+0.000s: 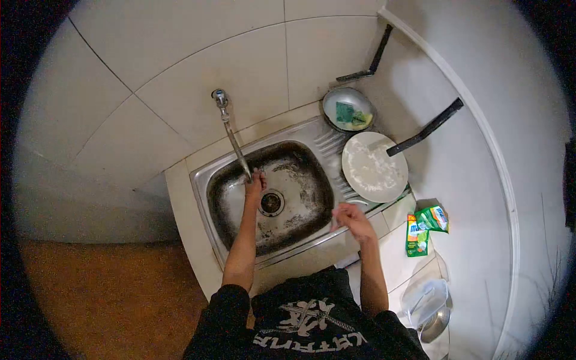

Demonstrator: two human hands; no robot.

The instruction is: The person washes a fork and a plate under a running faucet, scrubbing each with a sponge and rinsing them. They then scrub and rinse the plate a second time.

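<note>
My left hand (256, 182) is under the end of the tap's long spout (236, 144), inside the metal sink (294, 207), just above and left of the drain (271, 203). Its fingers are curled; whether they hold anything is hidden. Over the sink's right front edge hangs my right hand (353, 221), fingers bent and partly blurred, below the soapy plate (375, 167). That plate leans on the drainboard (327, 144), near a metal bowl (333, 107) that holds a green scouring pad (344, 112) and a yellow-green sponge (362, 119).
Two green packets (417, 235) lie on the tiled counter at the right. Nearer to me there are a clear plastic container (427, 303) and a metal bowl (436, 326). Black wall brackets (427, 127) jut out above the plate and the back corner.
</note>
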